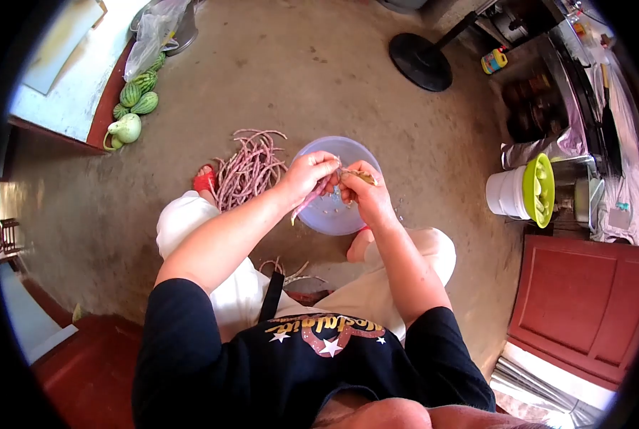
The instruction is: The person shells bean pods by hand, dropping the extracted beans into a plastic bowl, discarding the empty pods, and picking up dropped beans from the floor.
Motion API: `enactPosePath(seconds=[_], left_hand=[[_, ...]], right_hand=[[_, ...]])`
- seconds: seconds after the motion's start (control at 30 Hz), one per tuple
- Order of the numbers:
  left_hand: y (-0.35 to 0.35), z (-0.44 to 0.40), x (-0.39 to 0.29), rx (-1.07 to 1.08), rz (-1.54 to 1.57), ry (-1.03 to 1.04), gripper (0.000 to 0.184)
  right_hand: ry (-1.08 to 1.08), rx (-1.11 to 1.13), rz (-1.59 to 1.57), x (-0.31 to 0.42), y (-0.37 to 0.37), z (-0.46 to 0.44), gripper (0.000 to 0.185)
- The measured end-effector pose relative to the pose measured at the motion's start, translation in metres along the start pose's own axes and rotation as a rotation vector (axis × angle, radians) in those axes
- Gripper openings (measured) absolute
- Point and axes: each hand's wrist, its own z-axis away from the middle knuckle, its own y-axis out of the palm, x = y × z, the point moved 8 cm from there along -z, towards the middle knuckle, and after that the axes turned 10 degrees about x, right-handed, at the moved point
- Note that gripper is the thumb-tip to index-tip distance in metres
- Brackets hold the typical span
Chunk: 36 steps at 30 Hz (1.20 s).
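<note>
On the brown floor (298, 86), above a round, clear-blue plastic tub (327, 224), the left hand (309, 174) and right hand (368, 194) nearly touch, pinching long purple beans (307, 203).

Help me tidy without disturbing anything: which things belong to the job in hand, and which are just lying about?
Apparently in use:
purple pod held in the left hand
pile of pods
translucent basin beneath

Seemingly just lying about:
watermelons
pale gourd
yellow bottle
white bucket

It looked a home kitchen: melons (144, 104) lay upper left, a colander (540, 189) and bucket (504, 193) right, a cupboard (584, 304) lower right.
</note>
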Motion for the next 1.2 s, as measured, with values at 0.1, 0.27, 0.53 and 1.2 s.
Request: enactPosePath(seconds=[0.1, 0.27, 0.53, 1.2], left_hand=[[-0.022, -0.001, -0.013, -0.183, 0.045, -0.002, 0.017], [-0.077, -0.010, -0.014, -0.264, 0.070, 0.073, 0.017], [-0.092, -0.006, -0.010, -0.240, 0.211, 0.086, 0.023], [-0.002, 0.026, -0.009, -0.022, -0.401, 0.067, 0.009]], right_hand=[[-0.006, -0.002, 0.083, 0.003, 0.004, 0.004, 0.006], [-0.043, 0.149, 0.196, 0.017, 0.025, 0.024, 0.005], [-0.095, 0.915, 0.883, -0.044, 0.105, 0.068, 0.017], [0.093, 0.048, 0.238, -0.004, 0.004, -0.004, 0.010]])
